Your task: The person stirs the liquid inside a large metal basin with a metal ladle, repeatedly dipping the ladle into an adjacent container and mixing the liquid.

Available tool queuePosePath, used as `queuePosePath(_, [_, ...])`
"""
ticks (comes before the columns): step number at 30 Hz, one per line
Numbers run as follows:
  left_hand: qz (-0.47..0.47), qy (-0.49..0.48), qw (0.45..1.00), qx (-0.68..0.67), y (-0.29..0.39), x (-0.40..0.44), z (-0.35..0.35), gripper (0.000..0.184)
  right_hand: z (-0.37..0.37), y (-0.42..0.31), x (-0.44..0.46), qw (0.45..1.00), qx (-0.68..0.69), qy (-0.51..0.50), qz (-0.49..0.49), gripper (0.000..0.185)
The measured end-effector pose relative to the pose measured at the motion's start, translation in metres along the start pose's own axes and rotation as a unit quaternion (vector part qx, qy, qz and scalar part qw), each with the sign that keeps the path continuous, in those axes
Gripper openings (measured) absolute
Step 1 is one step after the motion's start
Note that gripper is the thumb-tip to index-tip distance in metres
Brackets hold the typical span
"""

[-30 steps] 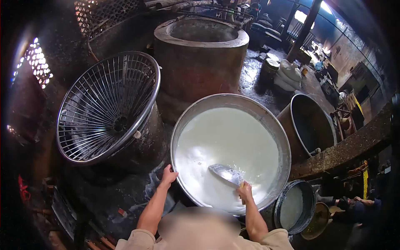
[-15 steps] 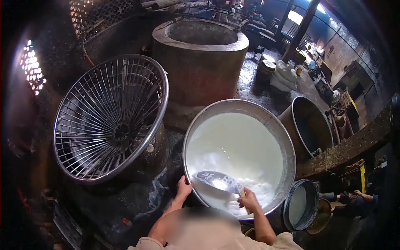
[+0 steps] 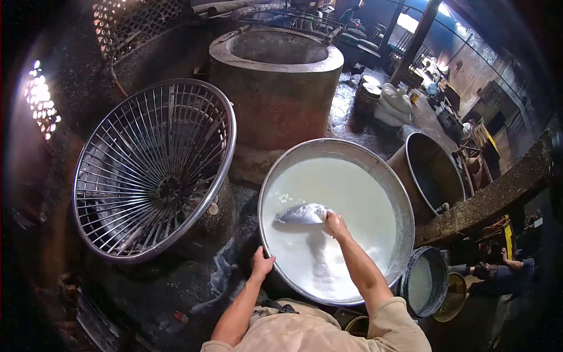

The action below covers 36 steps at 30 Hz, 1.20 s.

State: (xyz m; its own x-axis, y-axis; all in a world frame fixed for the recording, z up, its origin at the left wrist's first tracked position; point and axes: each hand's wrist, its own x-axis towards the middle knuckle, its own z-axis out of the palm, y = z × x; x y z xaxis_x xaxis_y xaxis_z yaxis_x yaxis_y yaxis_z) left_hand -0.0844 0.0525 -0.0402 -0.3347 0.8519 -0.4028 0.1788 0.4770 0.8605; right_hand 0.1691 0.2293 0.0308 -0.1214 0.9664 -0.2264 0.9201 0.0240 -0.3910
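Gripping the scoop (image 3: 302, 213) at its handle end, the right hand (image 3: 336, 225) now has it farther from the near side of the vat (image 3: 404, 223) than half a second ago, with the arm reaching more across the opening. A shadow lies on the white liquid (image 3: 352, 190) below the scoop, so it seems at least partly raised; whether its lower edge still touches, I cannot tell. For the work in hand, that suggests a stroke away from the body. The scoop is over the left half of the vat, its long axis nearly level across the view, tip pointing left, handle end right. The right grip is closed around the handle; the left hand (image 3: 262, 264) stays at the vat's rim, its fingers' closure unclear. Left of the vat stands a barred metal basket (image 3: 170, 188).
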Motion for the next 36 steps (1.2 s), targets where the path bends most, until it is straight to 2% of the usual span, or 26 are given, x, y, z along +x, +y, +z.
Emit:
queuePosePath(1, [0.001,0.0,1.0,-0.001,0.017,-0.006,-0.003,0.042,0.005,0.006,-0.006,0.998,0.003,-0.047,0.042,0.031])
queuePosePath(3, [-0.036,-0.006,0.999,0.021,0.042,-0.021,-0.014,0.041,0.015,0.024,-0.02,0.996,0.006,-0.063,0.063,0.029])
queuePosePath(4, [-0.031,0.004,0.999,0.028,0.036,-0.018,-0.012,0.041,0.02,0.035,-0.028,0.993,0.01,-0.077,0.085,0.028])
queuePosePath(8, [-0.03,0.012,0.999,0.02,0.025,-0.013,-0.007,0.041,0.036,0.081,-0.07,0.997,-0.017,-0.057,0.055,0.022])
queuePosePath(10, [-0.032,0.005,0.999,0.015,0.013,-0.006,-0.003,0.041,0.037,0.103,-0.09,0.986,0.003,-0.1,0.132,0.028])
queuePosePath(12, [-0.036,-0.013,0.999,-0.016,0.0,0.003,-0.002,0.041,0.037,0.125,-0.113,0.985,0.007,-0.097,0.144,0.028])
queuePosePath(14, [-0.027,-0.023,0.999,-0.04,0.017,-0.006,-0.006,0.041,0.027,0.139,-0.135,0.981,0.018,-0.104,0.166,0.028])
queuePosePath(16, [-0.017,-0.016,0.999,-0.026,0.02,-0.009,-0.006,0.04,0.015,0.152,-0.161,0.98,0.003,-0.113,0.167,0.028])
queuePosePath(17, [-0.017,-0.031,0.995,-0.095,0.021,-0.011,-0.005,0.041,0.008,0.159,-0.171,0.979,-0.013,-0.12,0.166,0.028])
queuePosePath(19, [-0.027,-0.02,0.994,-0.099,0.028,-0.016,-0.005,0.04,-0.008,0.18,-0.191,0.97,0.04,-0.131,0.202,0.03])
queuePosePath(21, [-0.031,-0.007,0.995,-0.091,0.016,-0.011,-0.001,0.036,-0.022,0.209,-0.214,0.998,-0.037,-0.033,0.039,0.034])
queuePosePath(22, [-0.019,0.0,0.995,-0.097,0.01,-0.008,0.0,0.035,-0.037,0.212,-0.221,0.998,-0.037,-0.034,0.039,0.034])
queuePosePath(24, [-0.016,0.001,0.992,-0.128,0.006,-0.007,0.003,0.032,-0.076,0.215,-0.233,0.993,0.011,-0.054,0.1,0.042])
queuePosePath(27, [-0.017,0.025,0.994,-0.105,0.008,-0.007,0.004,0.033,-0.138,0.208,-0.241,0.998,0.007,-0.038,0.047,0.043])
queuePosePath(28, [-0.031,0.021,0.998,-0.048,0.009,-0.006,0.003,0.041,-0.149,0.22,-0.236,0.998,0.008,-0.036,0.044,0.043])
queuePosePath(30, [-0.033,0.033,0.997,-0.066,0.012,-0.009,0.006,0.04,-0.172,0.24,-0.228,0.991,0.055,-0.051,0.11,0.043])
queuePosePath(31, [-0.037,0.041,0.995,-0.083,0.014,-0.011,0.007,0.039,-0.183,0.24,-0.222,0.991,0.056,-0.052,0.109,0.043])
queuePosePath(34, [-0.035,0.067,0.995,-0.058,0.019,-0.016,0.012,0.043,-0.202,0.239,-0.2,0.992,0.117,0.027,0.049,0.043])
queuePosePath(36, [-0.038,0.084,0.995,-0.048,0.023,-0.018,0.016,0.049,-0.156,0.278,-0.149,0.963,0.07,0.259,0.005,0.04])
